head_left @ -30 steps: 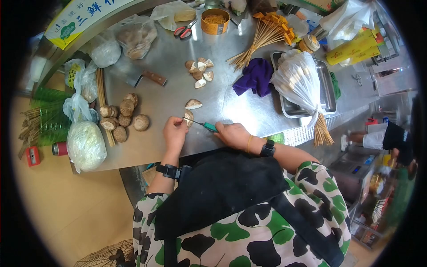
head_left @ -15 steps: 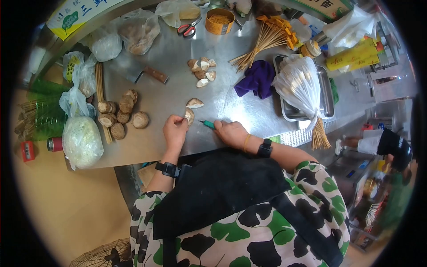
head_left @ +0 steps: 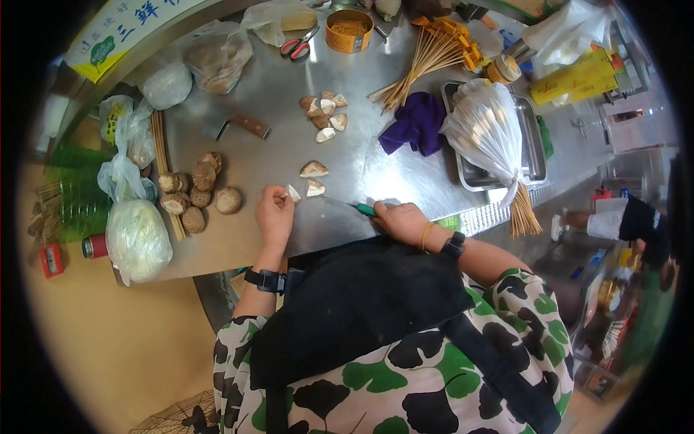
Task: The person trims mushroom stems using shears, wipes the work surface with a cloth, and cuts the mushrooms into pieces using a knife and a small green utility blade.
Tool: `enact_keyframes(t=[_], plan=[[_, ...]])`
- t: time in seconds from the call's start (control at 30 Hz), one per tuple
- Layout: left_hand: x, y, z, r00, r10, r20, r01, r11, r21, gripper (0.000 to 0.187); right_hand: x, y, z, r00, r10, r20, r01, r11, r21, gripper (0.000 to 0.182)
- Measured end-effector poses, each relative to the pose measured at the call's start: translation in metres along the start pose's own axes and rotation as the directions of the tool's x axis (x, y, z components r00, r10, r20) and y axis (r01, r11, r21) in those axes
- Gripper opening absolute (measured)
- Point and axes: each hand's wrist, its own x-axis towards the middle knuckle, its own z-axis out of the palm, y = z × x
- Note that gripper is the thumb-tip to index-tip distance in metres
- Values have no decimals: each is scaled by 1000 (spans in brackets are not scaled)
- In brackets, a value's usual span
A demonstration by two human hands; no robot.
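Observation:
A small knife with a green handle [head_left: 366, 210] is gripped in my right hand [head_left: 402, 221], its thin blade pointing left just above the steel table. My left hand [head_left: 275, 211] pinches a pale mushroom piece [head_left: 293, 193] between its fingertips. Two cut mushroom pieces [head_left: 314, 187] lie between the hands and slightly beyond them. Farther back is a group of several cut pieces [head_left: 325, 113]. Whole brown mushrooms [head_left: 204, 176] sit in a cluster to the left of my left hand.
A cleaver [head_left: 249, 126] lies at the left, near bagged food [head_left: 137, 242] and sticks. Scissors [head_left: 297, 48] and a round tin [head_left: 349, 31] stand at the back. To the right are a purple cloth [head_left: 414, 124], a metal tray [head_left: 536, 147] and bundled skewers. Another person [head_left: 639, 224] is at far right.
The mushroom under my hands is now in separate pieces, one on the table and one in my left hand. My right hand with the knife has moved right, my left hand slightly left.

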Motion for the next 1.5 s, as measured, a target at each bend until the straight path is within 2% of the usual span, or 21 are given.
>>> enact_keyframes(t=[0.13,0.23,0.33,0.43,0.53,0.63,0.73,0.83,0.93,1.03,1.23,1.5], plan=[[15,25,4,978,203,41,-207,955,214,26,-6,-1,-10,999,48,-9,-48,998,44,25],[26,60,13,965,151,215,-231,877,422,33,-11,4,-9,985,60,-162,-41,992,120,26],[35,65,26,951,232,206,-306,817,490,39,-15,9,-5,959,47,-280,-14,993,117,25],[40,72,27,946,193,261,-297,841,453,47,-20,13,0,954,67,-292,-22,988,153,25],[47,42,26,937,205,282,-287,913,290,51,-21,14,3,951,72,-301,-22,986,168,25],[48,36,21,945,84,315,-143,975,169,55,-13,14,2,951,60,-303,-12,988,157,25],[44,34,26,965,93,244,-119,989,92,52,1,5,-10,966,56,-252,-16,987,157,26],[46,21,32,965,153,215,-180,977,112,43,20,-3,-18,973,30,-229,2,990,138,26],[47,17,34,967,126,222,-140,989,47,37,39,-15,-27,989,40,-145,-18,989,145,25],[46,24,32,982,62,180,-59,998,-22,35,55,-16,-24,984,7,-179,14,993,116,26],[44,30,27,988,56,147,-55,998,-8,38,69,-20,-29,994,54,-92,-49,997,58,26],[42,20,33,987,68,142,-69,998,2,39,70,-23,-34,996,86,-7,-85,992,93,27]])
